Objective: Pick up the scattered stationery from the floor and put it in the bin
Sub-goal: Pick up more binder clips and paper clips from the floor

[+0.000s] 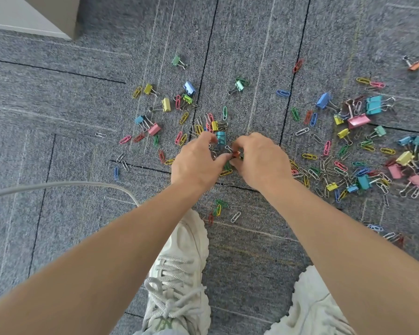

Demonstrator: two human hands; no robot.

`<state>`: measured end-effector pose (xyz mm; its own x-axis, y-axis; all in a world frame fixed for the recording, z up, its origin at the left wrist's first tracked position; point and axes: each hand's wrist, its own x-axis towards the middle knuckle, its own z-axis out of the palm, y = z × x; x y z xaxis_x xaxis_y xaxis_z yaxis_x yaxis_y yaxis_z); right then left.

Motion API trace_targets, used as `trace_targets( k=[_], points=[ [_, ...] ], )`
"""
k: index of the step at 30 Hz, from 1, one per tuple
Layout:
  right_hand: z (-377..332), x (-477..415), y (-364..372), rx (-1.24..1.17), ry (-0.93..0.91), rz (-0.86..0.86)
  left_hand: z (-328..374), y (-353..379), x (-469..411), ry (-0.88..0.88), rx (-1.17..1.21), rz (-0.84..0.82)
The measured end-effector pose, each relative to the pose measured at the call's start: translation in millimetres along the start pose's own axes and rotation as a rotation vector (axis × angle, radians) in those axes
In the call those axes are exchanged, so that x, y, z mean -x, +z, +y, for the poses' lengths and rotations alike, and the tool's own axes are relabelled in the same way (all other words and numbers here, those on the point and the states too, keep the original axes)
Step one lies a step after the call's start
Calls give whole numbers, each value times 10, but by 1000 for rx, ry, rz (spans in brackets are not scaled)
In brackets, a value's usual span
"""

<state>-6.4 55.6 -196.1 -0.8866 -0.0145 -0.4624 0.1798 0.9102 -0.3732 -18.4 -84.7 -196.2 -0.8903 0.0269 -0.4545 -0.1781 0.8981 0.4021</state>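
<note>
no text can be read; the pale green mark [163, 323] on the white laced sneaker [179, 240] is too blurred.

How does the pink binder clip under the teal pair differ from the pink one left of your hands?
The right pink clip looks larger than the left pink clip. The right one lies in a dense pile; the left one among sparser clips. Both lie untouched.

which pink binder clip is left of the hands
The pink binder clip beside the blue binder clip, left of the left hand; the other pink ones all lie well to the right.
</note>
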Motion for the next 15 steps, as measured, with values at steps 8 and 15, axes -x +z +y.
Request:
trace_targets(
  k=[8, 15],
  points=[
    [27, 56, 4, 124, -12, 21, 36, -28, -51, 16, 70, 5],
    [188, 76, -71, -502, 231, 36, 81, -9, -171, 64, -44, 38]
  ],
)
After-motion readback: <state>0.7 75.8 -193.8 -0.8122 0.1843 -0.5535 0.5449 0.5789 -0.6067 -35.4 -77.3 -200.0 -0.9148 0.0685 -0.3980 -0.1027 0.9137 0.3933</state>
